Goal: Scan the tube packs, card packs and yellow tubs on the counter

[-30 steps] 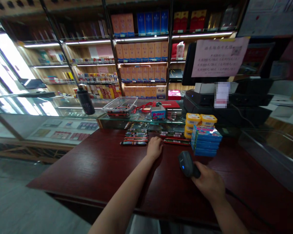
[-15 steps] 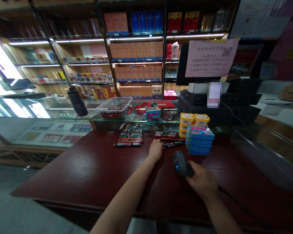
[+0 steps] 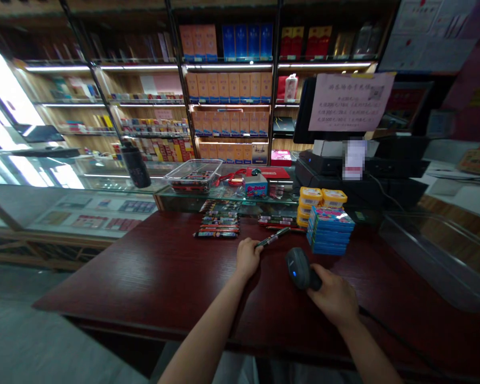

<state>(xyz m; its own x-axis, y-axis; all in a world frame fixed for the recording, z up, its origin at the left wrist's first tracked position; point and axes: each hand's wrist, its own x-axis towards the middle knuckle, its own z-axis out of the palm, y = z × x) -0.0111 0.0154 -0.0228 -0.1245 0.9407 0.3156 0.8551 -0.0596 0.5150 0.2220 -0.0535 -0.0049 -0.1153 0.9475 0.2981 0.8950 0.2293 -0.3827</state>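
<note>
My left hand (image 3: 248, 257) is closed on the near end of a slim, dark, pen-like wrapped stick (image 3: 273, 238), which slants up to the right over the desk. In my right hand (image 3: 336, 294) is a black handheld barcode scanner (image 3: 298, 268) with a blue light; its head points left and its cable trails to the lower right. A row of similar wrapped sticks (image 3: 218, 226) lies beyond my left hand, and a smaller group of sticks (image 3: 278, 220) lies to the right of that row. Blue boxes (image 3: 331, 237) are stacked beyond the scanner.
Yellow-lidded tubs (image 3: 311, 195) stand behind the blue boxes. On the glass counter are a clear plastic tub (image 3: 194, 173), a small blue box (image 3: 256, 188) and a black bottle (image 3: 136, 165). A clear bin (image 3: 436, 261) sits at right, near a monitor with a paper sign (image 3: 350, 101).
My left hand has drawn one stick toward me and slightly left, away from the smaller group, and the stick now tilts. My right hand still holds the scanner in nearly the same place.
</note>
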